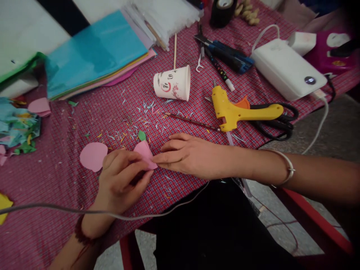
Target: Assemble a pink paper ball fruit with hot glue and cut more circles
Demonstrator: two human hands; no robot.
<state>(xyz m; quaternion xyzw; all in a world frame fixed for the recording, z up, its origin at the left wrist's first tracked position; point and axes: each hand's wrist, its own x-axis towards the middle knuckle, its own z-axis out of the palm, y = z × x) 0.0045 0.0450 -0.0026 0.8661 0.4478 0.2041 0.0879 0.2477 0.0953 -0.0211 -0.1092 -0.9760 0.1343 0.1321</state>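
A folded pink paper piece [145, 152] is held just above the checked cloth, near the table's front edge. My left hand [120, 180] grips its left and lower side between thumb and bent fingers. From the right, my right hand [191, 155] reaches in with fingers close together, the foremost fingertips at the paper's right corner; its thumb is hidden underneath. Left of them a flat pink paper petal [93, 155] lies on the cloth. Just behind the folded piece is a small green paper scrap [142, 135].
A yellow glue gun [225, 107] lies on black-handled scissors [281, 123], beside a pencil [194, 122]. Behind are a tipped paper cup [171, 83], a blue cutter [230, 56], a white power bank [289, 69] and coloured sheets [95, 52]. A grey cable [135, 217] crosses in front of my left wrist.
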